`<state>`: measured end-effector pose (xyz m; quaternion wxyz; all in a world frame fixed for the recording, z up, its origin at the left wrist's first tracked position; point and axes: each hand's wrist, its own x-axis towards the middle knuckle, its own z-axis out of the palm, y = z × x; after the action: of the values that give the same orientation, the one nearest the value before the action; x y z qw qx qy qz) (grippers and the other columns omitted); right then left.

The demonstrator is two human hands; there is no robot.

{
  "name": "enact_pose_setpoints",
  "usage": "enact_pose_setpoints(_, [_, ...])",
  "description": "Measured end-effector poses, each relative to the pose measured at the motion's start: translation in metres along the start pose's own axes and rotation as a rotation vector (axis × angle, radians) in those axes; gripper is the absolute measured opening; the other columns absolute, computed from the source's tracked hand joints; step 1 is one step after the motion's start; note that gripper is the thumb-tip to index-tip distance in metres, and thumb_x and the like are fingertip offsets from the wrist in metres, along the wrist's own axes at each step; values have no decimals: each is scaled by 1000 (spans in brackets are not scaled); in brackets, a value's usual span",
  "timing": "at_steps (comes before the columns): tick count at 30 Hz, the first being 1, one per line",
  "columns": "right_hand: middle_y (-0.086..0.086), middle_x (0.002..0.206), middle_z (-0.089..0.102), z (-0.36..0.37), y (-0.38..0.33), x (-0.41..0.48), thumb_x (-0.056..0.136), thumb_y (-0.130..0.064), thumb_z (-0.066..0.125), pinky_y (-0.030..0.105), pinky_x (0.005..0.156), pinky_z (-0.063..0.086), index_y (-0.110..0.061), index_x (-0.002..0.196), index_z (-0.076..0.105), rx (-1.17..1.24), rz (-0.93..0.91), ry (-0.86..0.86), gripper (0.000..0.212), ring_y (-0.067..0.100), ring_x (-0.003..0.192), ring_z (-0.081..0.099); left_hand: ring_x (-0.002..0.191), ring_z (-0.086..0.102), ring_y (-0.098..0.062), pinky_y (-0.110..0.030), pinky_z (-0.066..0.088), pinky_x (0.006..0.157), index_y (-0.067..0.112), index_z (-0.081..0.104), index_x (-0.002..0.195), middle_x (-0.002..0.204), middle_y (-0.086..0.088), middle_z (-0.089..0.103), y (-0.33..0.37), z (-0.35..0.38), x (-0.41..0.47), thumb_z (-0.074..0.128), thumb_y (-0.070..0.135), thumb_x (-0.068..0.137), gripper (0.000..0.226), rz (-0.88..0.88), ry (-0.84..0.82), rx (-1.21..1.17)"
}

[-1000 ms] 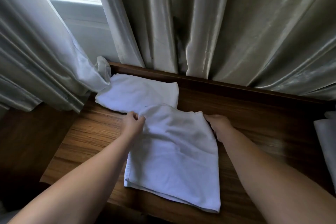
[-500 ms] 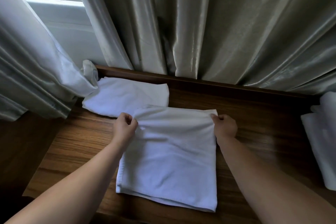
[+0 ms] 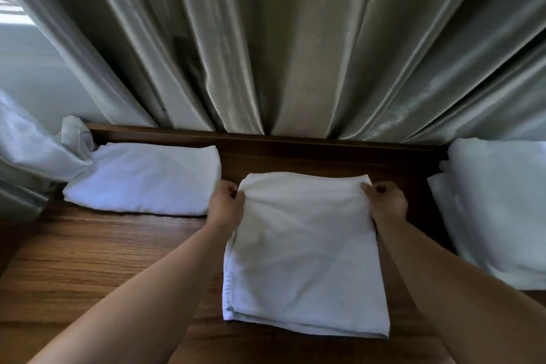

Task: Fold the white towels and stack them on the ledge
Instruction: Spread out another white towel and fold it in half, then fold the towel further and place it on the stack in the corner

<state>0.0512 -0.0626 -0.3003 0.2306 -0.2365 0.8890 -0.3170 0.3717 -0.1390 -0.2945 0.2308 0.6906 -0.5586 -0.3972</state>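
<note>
Pale satin curtains (image 3: 295, 44) hang in folds at the far side, daylight from a window (image 3: 11, 9) far left

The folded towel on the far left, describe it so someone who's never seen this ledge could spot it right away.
Find the wooden ledge under the grey curtains. At its back left corner lies the folded towel, beside the bunched curtain end. Unlike the middle towel, no hand touches it.

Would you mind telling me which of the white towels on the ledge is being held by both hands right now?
The middle towel: the left hand and right hand pinch its far corners. The folded towels at left and right lie untouched.
</note>
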Motion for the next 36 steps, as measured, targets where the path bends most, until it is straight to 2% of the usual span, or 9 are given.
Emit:
enact_pose_setpoints(5, [10, 90, 57, -3, 17, 1, 99, -57, 34, 35, 70, 43, -9, 104, 58, -295, -49, -173, 54, 24, 80, 54, 77, 54, -17, -30, 38, 68, 15, 51, 117, 98, -2, 58, 7, 18, 2, 55, 21, 92, 27, -57, -81, 64])
enact_pose_setpoints(10, [-2, 85, 61, -19, 32, -20, 94, -44, 58, 28, 54, 41, -20, 104, 53, -211, -147, -159, 27, 17, 74, 59, 116, 51, -31, -40, 45, 88, 23, 38, 138, 136, -7, 46, 4, 11, -9, 54, 11, 88, 53, 41, 27, 220])
enact_pose_setpoints(13, [-2, 89, 58, -34, 57, -51, 94, -48, 55, 31, 57, 44, -26, 99, 45, -269, -222, -175, 25, 12, 70, 57, 114, 51, -28, -41, 49, 84, 25, 41, 129, 126, -4, 48, -17, 1, -52, 61, 34, 88, 46, 220, -4, 533])
enact_pose_setpoints(18, [-13, 108, 48, -70, 103, -126, 88, -61, 55, 26, 67, 42, -35, 112, 43, -446, -303, -430, 37, 4, 80, 51, 88, 63, -20, -34, 49, 66, 18, 48, 118, 102, 0, 65, -59, -15, -119, 64, 55, 84, 52, -143, -193, 500])
enact_pose_setpoints(21, [-25, 113, 33, -83, 123, -151, 68, -81, 56, 19, 80, 42, -41, 114, 45, -558, -557, -581, 62, -1, 100, 43, 81, 61, -16, -31, 48, 65, 17, 52, 99, 89, 4, 64, -69, -22, -137, 67, 52, 83, 42, -231, -262, 486])
enact_pose_setpoints(25, [-24, 95, 41, -83, 153, -153, 66, -46, 78, 18, 69, 47, -40, 87, 54, -621, -809, -498, 32, 4, 89, 53, 51, 62, -15, -31, 50, 53, 4, 63, 84, 62, -6, 72, -80, -26, -151, 71, 25, 84, 23, -340, -386, 228])
enact_pose_setpoints(29, [-14, 77, 60, -84, 163, -156, 52, -16, 87, 15, 68, 45, -29, 74, 63, -557, -890, -402, 35, 1, 78, 50, 47, 59, -20, -32, 45, 47, 7, 61, 87, 57, -11, 68, -93, -42, -158, 69, 13, 83, 11, -365, -348, 19])
enact_pose_setpoints(33, [-14, 75, 54, -76, 173, -163, 41, -16, 82, 15, 60, 45, -32, 67, 57, -610, -882, -419, 40, 3, 76, 46, 48, 62, -19, -30, 48, 49, 9, 61, 84, 61, -9, 72, -94, -46, -163, 65, 17, 77, 12, -399, -381, 211])
enact_pose_setpoints(36, [-16, 76, 44, -74, 170, -170, 48, -28, 67, 23, 57, 46, -34, 66, 48, -656, -850, -437, 27, 9, 71, 55, 68, 62, -14, -30, 50, 58, 18, 53, 86, 77, 1, 66, -88, -45, -161, 57, 34, 80, 18, -242, -387, 517])
